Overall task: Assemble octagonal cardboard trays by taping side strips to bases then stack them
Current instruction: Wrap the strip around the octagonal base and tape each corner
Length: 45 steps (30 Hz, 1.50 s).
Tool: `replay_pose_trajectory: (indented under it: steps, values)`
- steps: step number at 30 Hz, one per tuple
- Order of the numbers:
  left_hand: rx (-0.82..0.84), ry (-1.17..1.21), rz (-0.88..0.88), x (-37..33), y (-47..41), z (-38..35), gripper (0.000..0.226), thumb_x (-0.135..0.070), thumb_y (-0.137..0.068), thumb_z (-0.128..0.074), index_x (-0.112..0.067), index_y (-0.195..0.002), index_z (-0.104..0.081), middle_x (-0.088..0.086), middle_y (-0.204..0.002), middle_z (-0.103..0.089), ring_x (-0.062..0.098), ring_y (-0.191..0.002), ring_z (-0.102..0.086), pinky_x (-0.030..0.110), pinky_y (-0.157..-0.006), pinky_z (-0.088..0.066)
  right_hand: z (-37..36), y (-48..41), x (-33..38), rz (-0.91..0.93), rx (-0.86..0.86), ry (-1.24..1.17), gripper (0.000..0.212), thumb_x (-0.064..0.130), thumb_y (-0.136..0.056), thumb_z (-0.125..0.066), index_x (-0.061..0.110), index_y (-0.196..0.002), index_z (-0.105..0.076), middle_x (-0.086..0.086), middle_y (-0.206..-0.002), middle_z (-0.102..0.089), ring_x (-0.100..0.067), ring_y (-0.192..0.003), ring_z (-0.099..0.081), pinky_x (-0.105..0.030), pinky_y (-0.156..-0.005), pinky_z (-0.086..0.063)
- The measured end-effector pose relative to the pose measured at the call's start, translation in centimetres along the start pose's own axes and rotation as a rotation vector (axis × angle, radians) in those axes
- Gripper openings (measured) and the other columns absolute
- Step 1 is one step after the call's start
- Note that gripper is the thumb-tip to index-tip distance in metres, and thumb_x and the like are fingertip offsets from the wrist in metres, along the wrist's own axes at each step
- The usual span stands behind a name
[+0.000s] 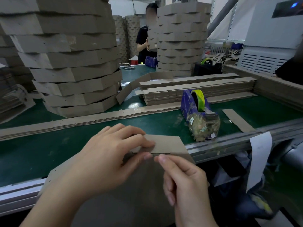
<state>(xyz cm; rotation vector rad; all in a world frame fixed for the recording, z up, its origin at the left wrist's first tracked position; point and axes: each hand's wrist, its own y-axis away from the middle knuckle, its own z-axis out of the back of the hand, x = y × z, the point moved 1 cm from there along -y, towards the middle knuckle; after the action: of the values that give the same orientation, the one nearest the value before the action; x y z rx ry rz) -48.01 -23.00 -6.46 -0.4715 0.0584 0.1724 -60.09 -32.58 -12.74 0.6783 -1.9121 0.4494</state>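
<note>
While nested trays (70,63) tower far left on the green table (32,153), the base (131,194) overhangs its near edge. Left hand (106,154) pinches the side strip (168,143) at the base's far edge; right hand (183,181) pinches the base beside it. Blue dispenser (188,102) holds a yellow-green tape roll (200,99).

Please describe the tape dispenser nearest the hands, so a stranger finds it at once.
On the green table, look right of the right hand, near the metal front edge. The tape dispenser stands before the flat strip piles. Only this one has tape scraps heaped over its blue front, below a yellow-green roll.
</note>
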Motion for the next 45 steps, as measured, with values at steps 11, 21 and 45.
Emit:
replay_pose_trajectory:
  steps: [11, 21, 45]
  values:
    - [0.035, 0.042, 0.005, -0.2, 0.0, 0.2, 0.027, -0.046, -0.089, -0.046, -0.03, -0.101, -0.064, -0.013, -0.11, -0.064, 0.015, -0.097, -0.062, 0.041, -0.075, -0.053, -0.9, -0.1, 0.4, -0.158, -0.092, -0.047, 0.028, 0.036, -0.054, -0.07, 0.008, -0.052, -0.071, -0.007, -0.035, -0.041, -0.013, -0.02, -0.026, -0.008, -0.03, -0.015]
    - [0.157, 0.083, 0.059, -0.4, -0.2, 1.4, 0.041, -0.058, -0.09, -0.032, -0.049, -0.112, -0.065, -0.019, -0.114, -0.058, 0.007, -0.104, -0.056, 0.033, -0.085, -0.047, -0.2, -0.1, 0.6, -0.161, 0.046, 0.069, 0.031, 0.044, -0.054, -0.069, 0.014, -0.058, -0.075, -0.009, -0.037, -0.049, -0.013, -0.024, -0.03, -0.013, -0.03, -0.018]
    - [-0.109, -0.074, 0.002, -0.3, -0.2, 0.0, 0.028, -0.054, -0.084, -0.064, -0.027, -0.087, -0.073, -0.01, -0.099, -0.072, 0.023, -0.088, -0.068, 0.04, -0.059, -0.056, 3.5, -1.9, 0.3, 0.488, -0.151, 0.413, 0.03, 0.035, -0.087, -0.059, 0.018, -0.064, -0.067, 0.002, -0.054, -0.057, -0.005, -0.05, -0.05, -0.016, -0.05, -0.038]
